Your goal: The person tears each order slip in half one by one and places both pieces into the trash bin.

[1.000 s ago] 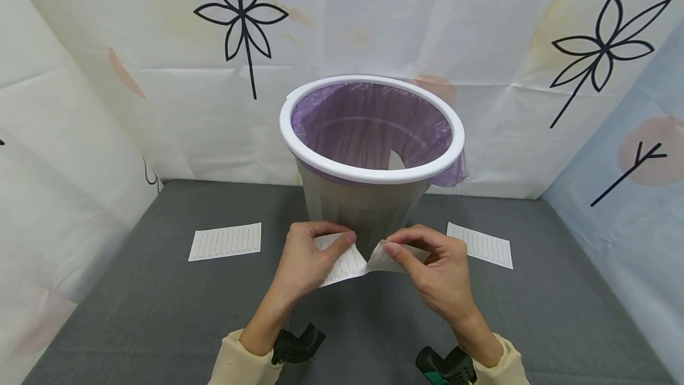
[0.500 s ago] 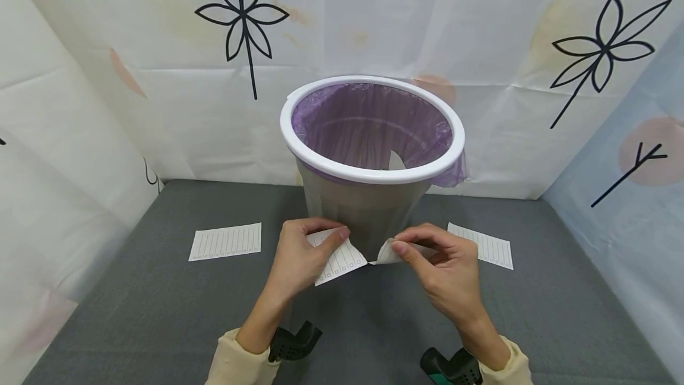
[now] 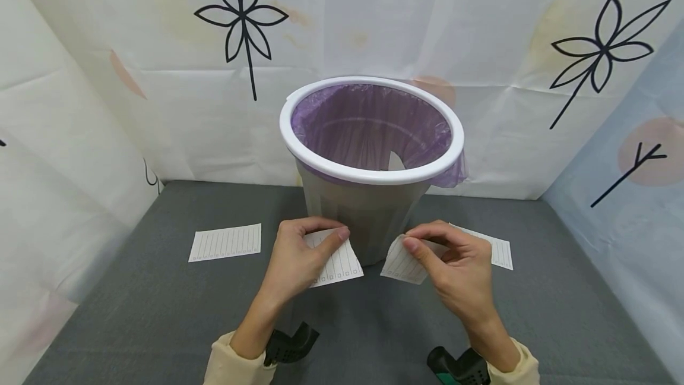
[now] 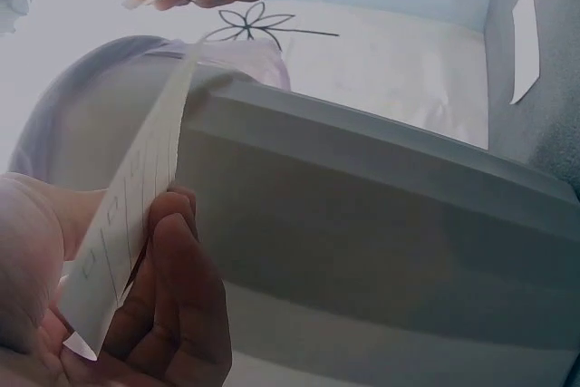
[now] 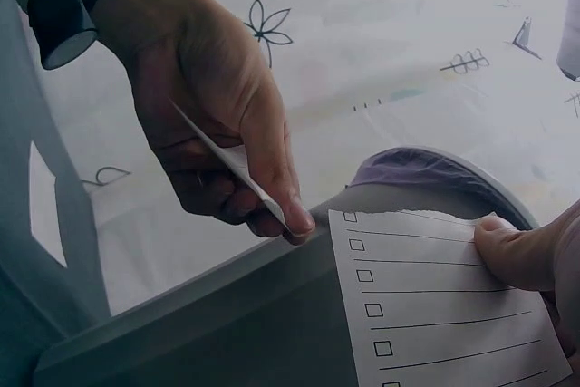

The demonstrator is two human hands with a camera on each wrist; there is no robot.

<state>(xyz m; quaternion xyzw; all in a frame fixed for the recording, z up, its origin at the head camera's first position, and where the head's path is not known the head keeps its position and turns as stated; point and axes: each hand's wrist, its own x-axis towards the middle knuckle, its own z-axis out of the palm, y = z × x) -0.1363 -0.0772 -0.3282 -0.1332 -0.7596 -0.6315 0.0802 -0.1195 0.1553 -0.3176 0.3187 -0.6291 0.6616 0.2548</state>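
Head view: my left hand point(image 3: 295, 260) pinches the left checklist piece point(image 3: 338, 265), my right hand point(image 3: 464, 269) pinches the right checklist piece point(image 3: 403, 263); gap between pieces, both above the grey counter point(image 3: 160, 314), in front of the wastebasket point(image 3: 355, 212), not over its purple liner point(image 3: 369, 129). Slack pinch here = paper on the counter, I'd say. Right lined slip point(image 3: 497, 249) partly hidden behind my right hand; lowering it carelessly might knock that slip.

Left wrist view: thumb and fingers grip the left piece, close by the wastebasket; bumping it could crease the paper.

Right wrist view: right piece pinched at fingertips, seen edge-on; a small hold, could slip. Left piece's ragged edge might rip further if tugged
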